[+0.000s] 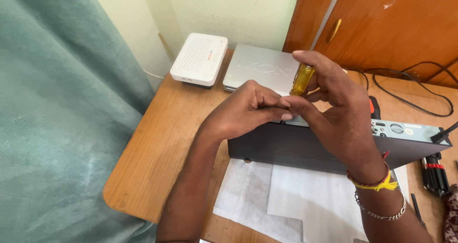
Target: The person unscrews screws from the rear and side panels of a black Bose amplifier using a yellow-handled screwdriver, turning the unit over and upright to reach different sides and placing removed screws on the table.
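Observation:
My right hand (334, 104) grips a screwdriver with a clear yellow handle (302, 80), held upright over the top edge of a black box-shaped electronic device (281, 145) standing on its side on the wooden table (162, 147). My left hand (248, 109) pinches its fingers together at the screwdriver's lower end, against the device's top edge; the tip itself is hidden by my fingers. The device's grey rear panel with sockets (405, 131) shows at the right, with a black cable plugged in.
A white ventilated router (199, 58) and a silver flat box (260, 67) sit at the table's back. White cloth (286, 200) lies under the device. Black-handled tools (434, 174) lie at the right, black cables (410, 93) behind. A teal curtain (62, 119) hangs left.

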